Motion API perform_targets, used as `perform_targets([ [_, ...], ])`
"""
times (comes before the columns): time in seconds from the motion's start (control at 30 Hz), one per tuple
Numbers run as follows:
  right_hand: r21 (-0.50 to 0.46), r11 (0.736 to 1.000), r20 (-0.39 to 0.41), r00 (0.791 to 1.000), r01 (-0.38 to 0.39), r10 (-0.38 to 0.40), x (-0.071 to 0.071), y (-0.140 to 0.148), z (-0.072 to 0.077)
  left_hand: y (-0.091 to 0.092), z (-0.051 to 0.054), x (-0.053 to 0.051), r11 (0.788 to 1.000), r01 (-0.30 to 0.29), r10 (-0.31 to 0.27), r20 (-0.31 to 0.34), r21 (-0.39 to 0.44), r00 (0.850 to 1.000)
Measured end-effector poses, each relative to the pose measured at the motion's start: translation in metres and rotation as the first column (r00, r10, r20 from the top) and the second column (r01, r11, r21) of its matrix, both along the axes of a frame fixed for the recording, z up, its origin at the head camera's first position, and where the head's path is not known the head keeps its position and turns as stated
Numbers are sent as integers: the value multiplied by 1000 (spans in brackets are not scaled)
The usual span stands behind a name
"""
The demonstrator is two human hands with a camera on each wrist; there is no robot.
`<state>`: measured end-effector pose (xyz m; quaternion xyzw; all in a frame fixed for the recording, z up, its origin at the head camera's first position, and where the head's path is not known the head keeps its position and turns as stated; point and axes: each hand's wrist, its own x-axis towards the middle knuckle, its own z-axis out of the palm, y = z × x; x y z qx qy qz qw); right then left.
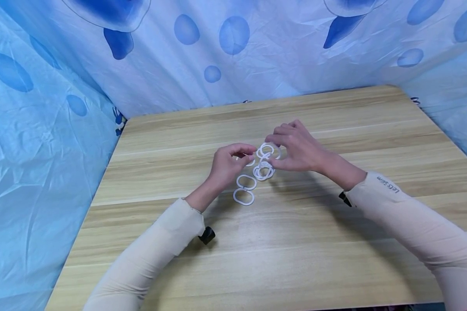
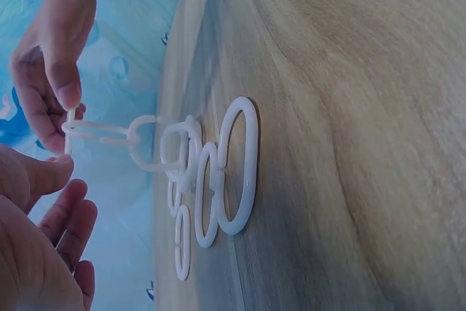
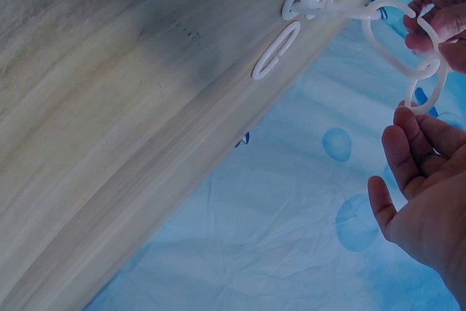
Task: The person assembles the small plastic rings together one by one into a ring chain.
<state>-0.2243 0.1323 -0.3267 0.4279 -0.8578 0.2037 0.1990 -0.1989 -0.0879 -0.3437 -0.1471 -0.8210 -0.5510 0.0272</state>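
Observation:
Both hands are raised over the middle of the table, close together, at a string of white plastic chain links. My right hand (image 1: 300, 149) pinches one white link (image 3: 442, 81) between thumb and fingertips. On the opposite side of that link, the thumb and fingertips of my left hand (image 1: 226, 165) appear to pinch it too. More joined links (image 2: 134, 152) hang from it down to a small cluster (image 1: 263, 178) on the tabletop. Nearer the person lie two links (image 1: 244, 204) that touch or overlap. Another link (image 2: 179, 253) lies partly behind the left hand in the head view.
The wood-grain table (image 1: 295, 259) reaches out on all sides of the links. Blue patterned curtains (image 1: 159, 73) hang behind it and at its sides. A small black device (image 1: 207, 235) is strapped under the left sleeve cuff.

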Motion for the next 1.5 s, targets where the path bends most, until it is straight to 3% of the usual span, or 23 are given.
perform_targets([
  [0.17,-17,1000,155,987,-25,28,3,-1,2,2,0,2,1000,24,-24,-23,-11,999],
  [0.3,-60,997,308,949,-55,71,4,-2,4,3,0,3,999,29,-29,-32,-16,999],
  [0.4,-105,992,448,888,-65,106,4,-1,6,3,0,3,999,35,-36,-43,-21,998],
  [0.53,-145,989,623,774,-27,113,4,2,7,3,0,3,998,56,-57,-64,-26,996],
  [0.7,-197,980,738,660,10,142,1,7,9,3,-1,3,997,71,-72,-86,-14,994],
  [0.8,-236,969,768,625,76,138,-2,12,11,2,-2,3,998,61,-60,-98,3,993],
  [0.87,-248,958,775,623,143,108,-5,15,12,2,-3,3,998,55,-52,-118,23,992],
  [0.97,-230,944,760,649,235,23,-10,20,12,1,-3,2,998,51,-43,-151,48,988],
  [1.07,-202,938,745,666,280,-39,-14,24,10,0,-2,3,997,48,-39,-168,54,985],
  [1.5,-142,938,694,708,318,-135,-26,30,-6,-4,-1,3,998,18,-11,-127,56,992],
])
